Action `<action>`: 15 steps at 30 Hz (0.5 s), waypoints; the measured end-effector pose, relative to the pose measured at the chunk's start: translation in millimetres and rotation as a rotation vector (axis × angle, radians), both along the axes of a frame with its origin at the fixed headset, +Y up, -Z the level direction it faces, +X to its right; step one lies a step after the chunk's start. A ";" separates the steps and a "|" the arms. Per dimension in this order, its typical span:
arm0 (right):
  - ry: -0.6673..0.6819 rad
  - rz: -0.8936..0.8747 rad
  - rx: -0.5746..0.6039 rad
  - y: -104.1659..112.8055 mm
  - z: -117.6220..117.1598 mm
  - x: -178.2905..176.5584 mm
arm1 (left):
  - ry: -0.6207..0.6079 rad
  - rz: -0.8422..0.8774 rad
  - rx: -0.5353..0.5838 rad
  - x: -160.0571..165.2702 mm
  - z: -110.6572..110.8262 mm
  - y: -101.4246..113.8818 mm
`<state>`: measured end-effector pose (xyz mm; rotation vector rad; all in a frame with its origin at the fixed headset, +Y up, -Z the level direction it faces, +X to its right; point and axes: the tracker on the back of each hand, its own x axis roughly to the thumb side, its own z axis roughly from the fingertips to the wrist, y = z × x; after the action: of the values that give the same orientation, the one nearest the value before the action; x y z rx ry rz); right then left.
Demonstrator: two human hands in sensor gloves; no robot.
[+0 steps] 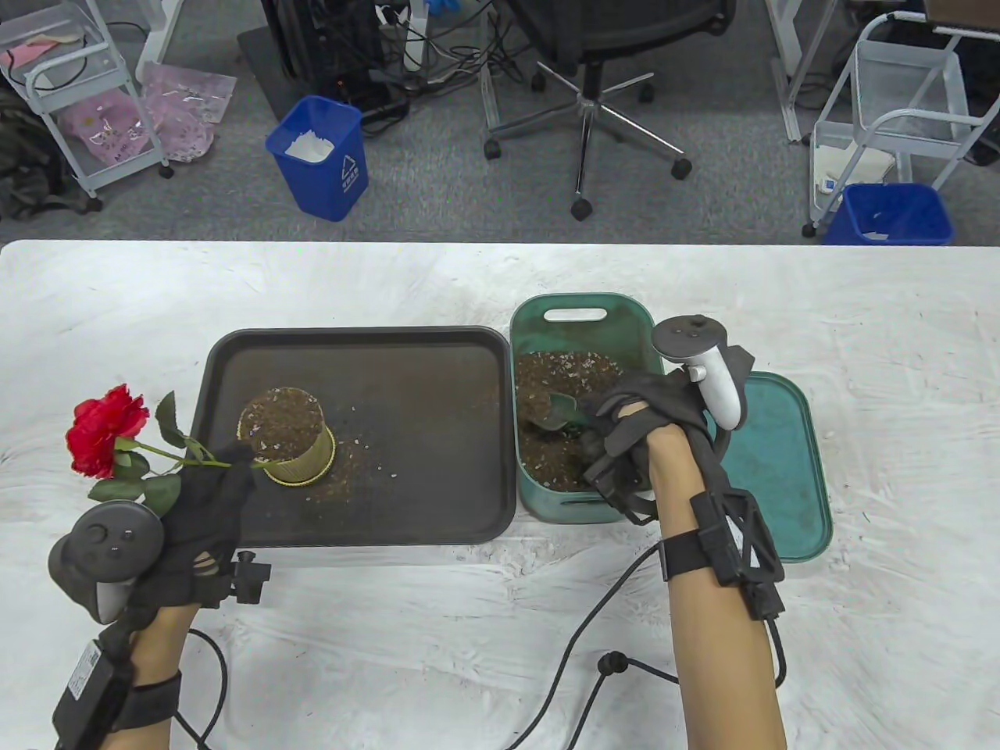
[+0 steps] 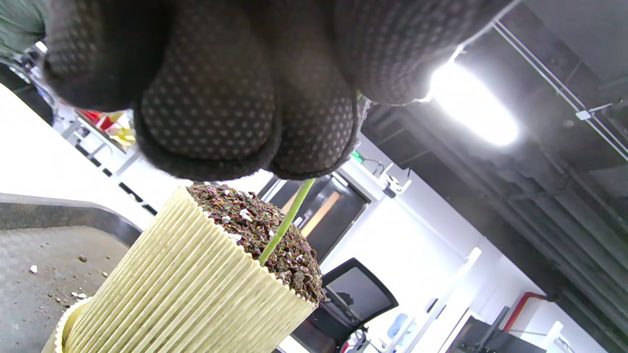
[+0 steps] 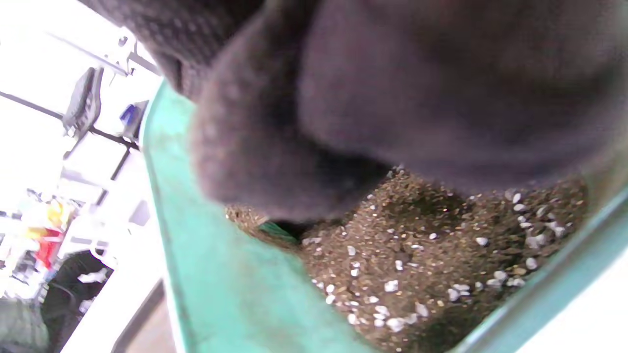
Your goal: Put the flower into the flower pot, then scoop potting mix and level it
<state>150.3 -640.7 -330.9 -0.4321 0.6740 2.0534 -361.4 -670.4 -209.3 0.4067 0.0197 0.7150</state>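
Note:
A red rose (image 1: 105,430) leans out to the left, and my left hand (image 1: 230,473) grips its green stem (image 1: 168,453) close to the pot. The ribbed yellow flower pot (image 1: 301,453) stands on the dark tray (image 1: 391,359), full of potting mix. The left wrist view shows the stem (image 2: 287,220) entering the mix in the pot (image 2: 186,284) just under my curled fingers (image 2: 211,108). My right hand (image 1: 621,426) holds a green scoop (image 1: 556,410) with its blade down in the potting mix (image 3: 431,264) of the green bin (image 1: 582,308). My fingers (image 3: 343,98) hide most of the scoop (image 3: 277,230).
The bin's green lid (image 1: 773,469) lies flat right of the bin, under my right forearm. Spilled mix is scattered on the tray around the pot. Cables (image 1: 578,648) run over the white table cover at the front. Blue waste bins, carts and an office chair stand beyond the far edge.

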 end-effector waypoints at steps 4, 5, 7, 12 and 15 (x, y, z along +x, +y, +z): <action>-0.071 -0.085 0.053 4.7 9.5 5.9 | -0.001 -0.001 0.000 0.1 0.1 -0.2; -0.094 -0.108 0.076 6.8 13.6 7.6 | 0.000 0.000 0.000 -0.1 0.1 -0.3; -0.140 -0.142 0.120 8.6 22.4 10.3 | 0.001 0.006 -0.002 -0.6 0.1 -0.5; -0.246 -0.302 0.214 -1.4 53.0 10.2 | 0.001 0.006 -0.002 -0.7 0.1 -0.4; -0.278 -0.377 0.256 -4.9 67.5 3.5 | -0.001 0.007 -0.001 -0.6 0.1 -0.5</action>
<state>153.8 -645.6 -263.4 -0.3975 0.2918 1.6539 -362.0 -670.9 -209.2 0.4051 0.0207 0.7217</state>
